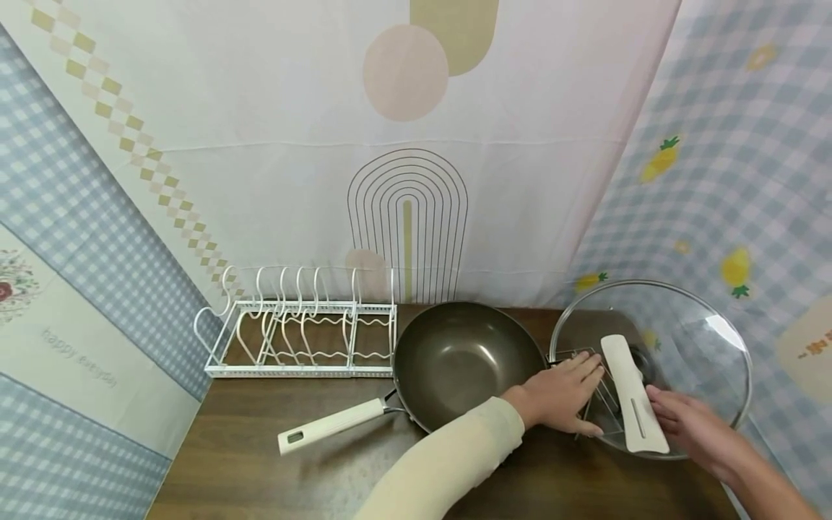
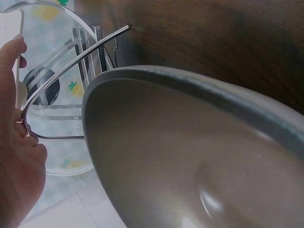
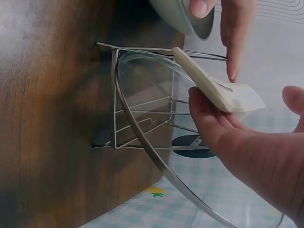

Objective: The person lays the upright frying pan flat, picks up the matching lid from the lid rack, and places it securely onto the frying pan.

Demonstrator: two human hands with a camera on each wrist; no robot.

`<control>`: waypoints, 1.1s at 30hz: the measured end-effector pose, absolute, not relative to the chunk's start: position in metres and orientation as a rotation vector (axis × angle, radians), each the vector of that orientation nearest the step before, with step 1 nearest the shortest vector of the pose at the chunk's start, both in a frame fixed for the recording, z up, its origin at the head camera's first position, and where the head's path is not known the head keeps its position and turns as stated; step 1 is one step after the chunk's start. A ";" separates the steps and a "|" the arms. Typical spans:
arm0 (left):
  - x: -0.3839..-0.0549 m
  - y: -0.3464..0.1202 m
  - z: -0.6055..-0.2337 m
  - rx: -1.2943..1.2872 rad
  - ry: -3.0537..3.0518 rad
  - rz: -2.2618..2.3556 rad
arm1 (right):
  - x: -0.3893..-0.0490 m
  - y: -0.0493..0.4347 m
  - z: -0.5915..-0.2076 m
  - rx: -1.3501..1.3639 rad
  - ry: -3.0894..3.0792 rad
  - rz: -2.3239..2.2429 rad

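Note:
My left hand (image 1: 562,393) reaches past the wok's right edge, palm down. Its fingers are extended over a small metal wire rack (image 3: 114,104), with the fingertips at the wire and the thumb spread apart. A large glass lid (image 1: 692,347) with a metal rim stands tilted at the rack. Long and cream-white, the lid's handle (image 1: 630,404) faces me. My right hand (image 1: 695,426) is at the handle's right side. In the right wrist view its fingers (image 3: 204,107) lie straight under the handle, while the thumb stays apart from it.
A dark wok (image 1: 461,368) sits mid-table, its cream handle (image 1: 334,424) pointing left toward me. Left of it stands a white rack (image 1: 279,372) with curved dividers. Patterned cloth (image 1: 292,180) hangs behind the brown wooden table (image 1: 260,455) and at both sides.

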State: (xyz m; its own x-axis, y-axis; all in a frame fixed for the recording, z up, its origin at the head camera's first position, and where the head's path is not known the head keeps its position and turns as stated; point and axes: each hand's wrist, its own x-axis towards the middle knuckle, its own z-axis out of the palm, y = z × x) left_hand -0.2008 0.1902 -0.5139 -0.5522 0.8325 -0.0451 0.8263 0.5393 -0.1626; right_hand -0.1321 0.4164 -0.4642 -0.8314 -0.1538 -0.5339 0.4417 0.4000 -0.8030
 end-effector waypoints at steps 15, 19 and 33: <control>-0.200 0.191 -0.513 -1.463 -2.756 0.253 | -0.133 0.420 -0.467 0.100 1.697 -1.741; -0.200 0.191 -0.512 -1.463 -2.754 0.243 | -0.136 0.423 -0.469 0.044 1.569 -1.787; -0.200 0.191 -0.512 -1.463 -2.767 0.255 | -0.140 0.426 -0.480 -0.064 1.319 -1.867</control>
